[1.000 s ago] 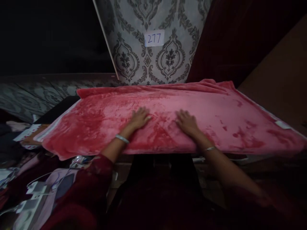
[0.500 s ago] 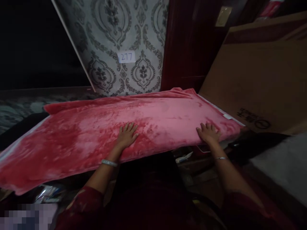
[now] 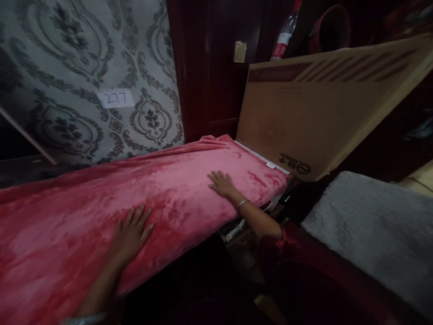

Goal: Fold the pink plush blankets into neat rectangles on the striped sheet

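A plush pink-red blanket [image 3: 176,180] lies spread over a long, narrow surface along the wall, and its back edge is bunched into folds. My left hand [image 3: 131,234] rests palm down on the darker red part, fingers spread. Farther right, my right hand [image 3: 221,183] lies flat on the paler pink area with its fingers apart. Neither hand grips the cloth. A white edging strip with a small white tag [image 3: 270,165] shows at the blanket's right end. What supports the blanket is hidden beneath it.
A large cardboard box [image 3: 287,113] stands beyond the right end, with a red-capped bottle [image 3: 284,34] behind it. A grey fuzzy-covered surface [image 3: 372,230] is at the right. On the patterned wall hangs a paper marked 277 [image 3: 116,98]. A dark red door panel [image 3: 209,67] adjoins it.
The view has swung to the right, showing more of the box and the grey surface. My right hand has moved inward from near the blanket's front edge. Both hands still lie flat on it.
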The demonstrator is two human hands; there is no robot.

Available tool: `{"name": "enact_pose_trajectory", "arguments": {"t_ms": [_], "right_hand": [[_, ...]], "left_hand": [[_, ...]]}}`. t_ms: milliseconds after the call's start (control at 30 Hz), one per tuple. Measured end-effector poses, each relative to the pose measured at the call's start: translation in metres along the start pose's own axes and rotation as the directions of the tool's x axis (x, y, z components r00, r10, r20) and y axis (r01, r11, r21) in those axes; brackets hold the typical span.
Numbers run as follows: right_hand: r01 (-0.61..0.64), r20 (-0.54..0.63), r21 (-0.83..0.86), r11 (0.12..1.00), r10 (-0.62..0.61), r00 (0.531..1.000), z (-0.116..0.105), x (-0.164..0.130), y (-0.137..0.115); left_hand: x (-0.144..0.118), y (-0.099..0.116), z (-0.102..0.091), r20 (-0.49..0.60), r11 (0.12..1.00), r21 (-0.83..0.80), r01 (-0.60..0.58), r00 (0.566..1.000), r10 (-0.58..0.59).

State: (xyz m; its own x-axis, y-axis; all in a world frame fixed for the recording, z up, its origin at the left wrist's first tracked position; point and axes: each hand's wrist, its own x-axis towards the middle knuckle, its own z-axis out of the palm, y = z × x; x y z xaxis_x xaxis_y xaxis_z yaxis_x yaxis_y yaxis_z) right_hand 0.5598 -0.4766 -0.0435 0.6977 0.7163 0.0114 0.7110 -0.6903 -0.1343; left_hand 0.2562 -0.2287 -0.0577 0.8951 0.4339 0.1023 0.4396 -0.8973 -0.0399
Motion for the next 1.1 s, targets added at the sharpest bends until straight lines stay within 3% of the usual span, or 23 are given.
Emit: {"name": "enact_pose_trajectory", "arguments": {"t_ms": [100,200,267,333,367,400,433,500,533,600,667,733,900,1100], "right_hand": [[-0.281,-0.037,-0.016,0.959,0.281,0.959,-0.013,-0.021,0.081],[-0.519,-0.103,0.004,0.855,0.516,0.85,-0.02,-0.058,0.145],[-0.657,-0.152,0.039,0.753,0.654,0.741,-0.022,-0.076,0.167],[-0.753,-0.212,0.08,0.654,0.749,0.628,-0.024,-0.081,0.17],[-0.761,-0.256,0.1,0.641,0.755,0.603,-0.025,-0.077,0.164],[-0.735,-0.3,0.11,0.669,0.727,0.618,-0.025,-0.07,0.153],[-0.673,-0.335,0.108,0.732,0.664,0.668,-0.024,-0.06,0.139],[-0.45,-0.344,0.067,0.89,0.444,0.827,-0.019,-0.039,0.102],[-0.314,-0.303,0.042,0.949,0.311,0.901,-0.015,-0.031,0.083],[-0.104,-0.175,0.018,0.994,0.105,0.979,-0.002,-0.02,0.047],[-0.025,-0.073,0.008,1.0,0.025,0.997,0.012,-0.019,0.024],[-0.031,-0.031,-0.017,0.999,0.03,0.999,0.024,-0.022,0.017],[-0.031,-0.1,-0.077,0.997,0.024,0.995,0.038,-0.029,0.025],[0.004,-0.142,-0.096,0.995,-0.017,0.99,0.043,-0.028,0.027]], "left_hand": [[0.002,-0.004,0.005,-0.017,1.0,0.001,-0.004,1.0,0.004],[0.004,-0.007,0.01,-0.034,1.0,0.012,-0.01,0.999,0.01],[0.006,-0.008,0.013,-0.049,1.0,0.016,-0.023,0.999,0.024],[0.008,-0.008,0.015,-0.058,0.999,0.015,-0.033,0.998,0.034],[0.009,-0.007,0.015,-0.054,0.999,0.014,-0.03,0.998,0.03],[0.009,-0.004,0.013,-0.043,1.0,0.013,-0.022,0.999,0.022],[0.008,-0.001,0.01,-0.027,1.0,0.013,-0.013,1.0,0.013],[0.004,0.007,0.002,0.018,1.0,0.01,0.012,1.0,-0.012],[0.001,0.012,-0.003,0.041,1.0,0.005,0.021,0.999,-0.021],[-0.004,0.019,-0.011,0.064,0.999,-0.013,0.039,0.997,-0.038],[-0.008,0.023,-0.014,0.083,0.998,-0.036,0.041,0.996,-0.038],[-0.012,0.023,-0.014,0.098,0.996,-0.08,0.047,0.994,-0.039],[-0.015,0.019,-0.017,0.113,0.973,-0.222,0.062,0.993,-0.037],[0.021,-0.004,-0.036,0.098,0.963,-0.234,0.137,0.988,-0.117]]}}
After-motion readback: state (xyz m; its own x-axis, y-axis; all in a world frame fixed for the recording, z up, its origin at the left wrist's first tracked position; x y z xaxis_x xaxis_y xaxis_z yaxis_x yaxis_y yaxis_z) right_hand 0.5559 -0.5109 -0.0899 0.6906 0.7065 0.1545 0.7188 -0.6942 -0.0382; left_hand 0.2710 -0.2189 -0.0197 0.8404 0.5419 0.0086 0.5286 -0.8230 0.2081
